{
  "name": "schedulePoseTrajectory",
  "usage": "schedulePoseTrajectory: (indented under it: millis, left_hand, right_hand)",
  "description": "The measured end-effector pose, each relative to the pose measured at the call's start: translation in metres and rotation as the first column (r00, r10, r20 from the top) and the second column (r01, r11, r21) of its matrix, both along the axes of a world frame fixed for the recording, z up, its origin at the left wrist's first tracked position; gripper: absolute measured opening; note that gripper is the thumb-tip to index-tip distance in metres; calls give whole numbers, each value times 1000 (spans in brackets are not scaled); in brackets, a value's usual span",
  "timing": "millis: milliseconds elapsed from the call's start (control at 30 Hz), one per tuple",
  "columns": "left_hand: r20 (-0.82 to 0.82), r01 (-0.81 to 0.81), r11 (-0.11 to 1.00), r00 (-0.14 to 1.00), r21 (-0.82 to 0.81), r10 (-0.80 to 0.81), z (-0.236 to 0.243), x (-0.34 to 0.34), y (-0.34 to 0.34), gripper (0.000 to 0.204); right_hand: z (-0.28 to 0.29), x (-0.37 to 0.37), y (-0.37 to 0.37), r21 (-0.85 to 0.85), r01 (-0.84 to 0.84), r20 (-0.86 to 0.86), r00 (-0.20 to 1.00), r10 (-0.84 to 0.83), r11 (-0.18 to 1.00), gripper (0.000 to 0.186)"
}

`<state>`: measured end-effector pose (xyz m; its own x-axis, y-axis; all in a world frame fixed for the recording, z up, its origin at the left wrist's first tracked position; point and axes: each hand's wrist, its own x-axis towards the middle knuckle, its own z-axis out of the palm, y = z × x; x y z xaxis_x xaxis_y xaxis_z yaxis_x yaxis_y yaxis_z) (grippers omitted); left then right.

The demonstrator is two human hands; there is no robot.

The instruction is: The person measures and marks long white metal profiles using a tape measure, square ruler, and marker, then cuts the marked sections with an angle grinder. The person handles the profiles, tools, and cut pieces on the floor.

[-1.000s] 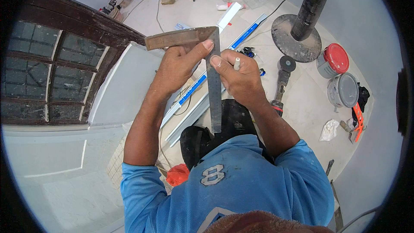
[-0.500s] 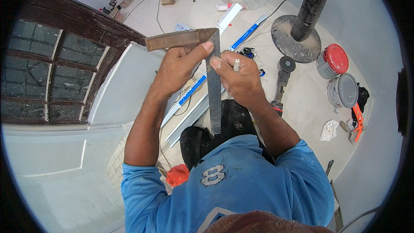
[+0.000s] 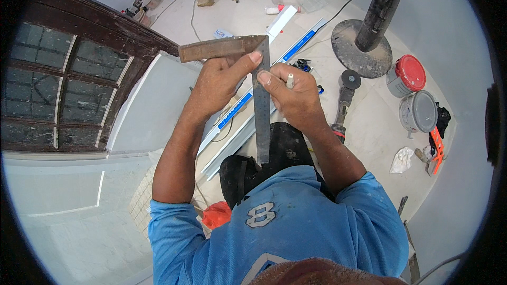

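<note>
Head view shows a worn, L-shaped, brown-and-grey carpenter's square (image 3: 262,111).

L hand (image 3: 214,89): gripping the try square (image 3: 262,121) nr its corner, thumb over the joint
Square: brown stock (image 3: 211,50) sticks out left, grey blade runs down twd the dark trousers (image 3: 289,145)
R hand (image 3: 296,97): thumb on the blade edge, white pen-like stick (image 3: 290,80) tucked in the fingers
Floor, mid: blue/white strip (image 3: 235,111) lying diagonally behind the hands
Floor, R side: power tool (image 3: 346,95) w/ round head; red-lidded tub (image 3: 410,72) next to grey-lidded tub (image 3: 425,110), orange tool (image 3: 437,145) just below
Window (image 3: 37,84): far L, dark frame, white-spattered panes tbh
</note>
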<state>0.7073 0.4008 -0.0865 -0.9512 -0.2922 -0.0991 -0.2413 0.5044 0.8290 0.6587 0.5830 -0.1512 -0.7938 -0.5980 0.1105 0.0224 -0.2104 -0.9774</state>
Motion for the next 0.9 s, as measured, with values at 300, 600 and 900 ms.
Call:
schedulePoseTrajectory:
  millis: [300,600,900]
  left_hand:
    - [11,-45,999,999,-26,45,-2,4,-7,68]
    - [-10,-55,998,998,-18,55,12,3,3,69]
    - [55,-39,999,998,-24,41,6,0,-17,73]
  right_hand:
    - [-1,7,-5,-116,1,-24,1000,-4,993,33]
    - [-24,-6,7,-199,329,-421,822,-384,923,36]
    - [-11,9,15,-380,383,-604,587,-540,842,42]
